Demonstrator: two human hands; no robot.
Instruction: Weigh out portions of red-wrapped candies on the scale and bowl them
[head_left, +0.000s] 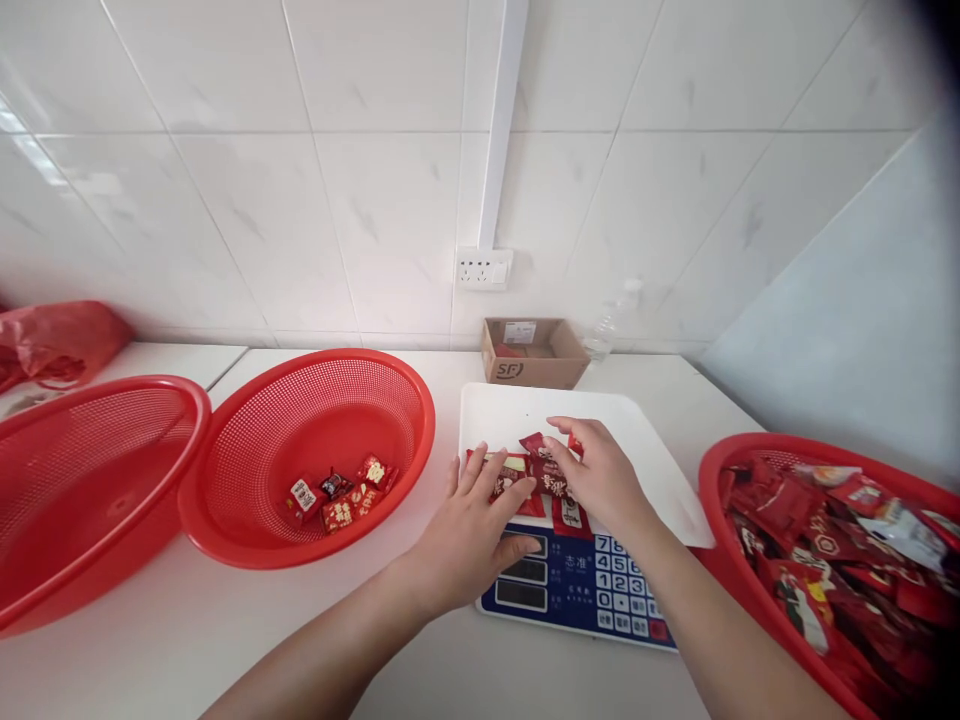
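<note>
Left grip (469, 540) lies with fingers spread over red packets (571, 516) on the scale's white pan (664, 485); right grip (609, 475) curves over the same packets, thumb and forefinger apart, though whether it holds one cannot be told. At far left, a red bag (71, 340) lies behind a red basket (97, 397). Next comes a second basket (330, 395) with several small packets (339, 515) inside. Behind the pan stands a cardboard box (538, 372), a clear bottle (616, 318) just to its right. Left thumb and right forearm partly cover the blue panel (574, 610). At far right, beside the scale, a third basket (711, 465) is heaped with wrapped packets (840, 560).
</note>
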